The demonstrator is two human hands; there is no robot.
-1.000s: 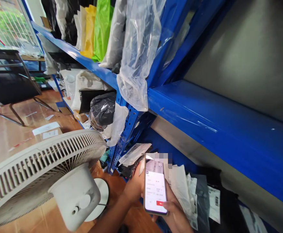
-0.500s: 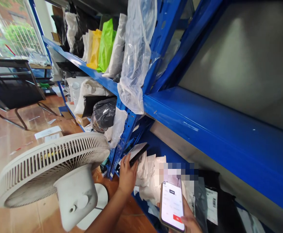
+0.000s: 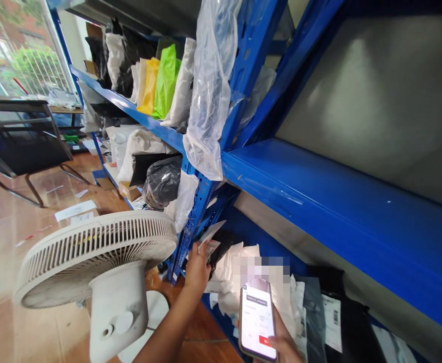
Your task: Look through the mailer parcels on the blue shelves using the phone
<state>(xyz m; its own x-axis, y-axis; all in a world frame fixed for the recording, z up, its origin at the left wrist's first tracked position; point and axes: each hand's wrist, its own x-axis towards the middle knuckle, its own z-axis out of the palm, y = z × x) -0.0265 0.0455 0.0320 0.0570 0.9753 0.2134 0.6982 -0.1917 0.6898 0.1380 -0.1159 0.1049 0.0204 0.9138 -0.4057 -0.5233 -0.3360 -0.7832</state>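
In my right hand is a smartphone with a lit screen, the thumb lying on a red button near its bottom. My left hand is at the left end of the lower shelf, its fingers closed on a thin flat white mailer that tilts up edge-on. Just right of that hand stands a row of pale pinkish-white mailer bags, packed upright; the phone hides part of them. Further right are a grey bag and a black bag with a white label.
A white fan stands left of my arm, close to it. The blue shelf beam crosses above my hands. Plastic wrap hangs on the blue upright. More parcels, including a green bag, fill the left rack. A black chair is behind.
My left hand has shifted slightly left, and the white mailer has tipped to a thinner edge-on angle. The phone has moved left and lower, and its screen shows different content.
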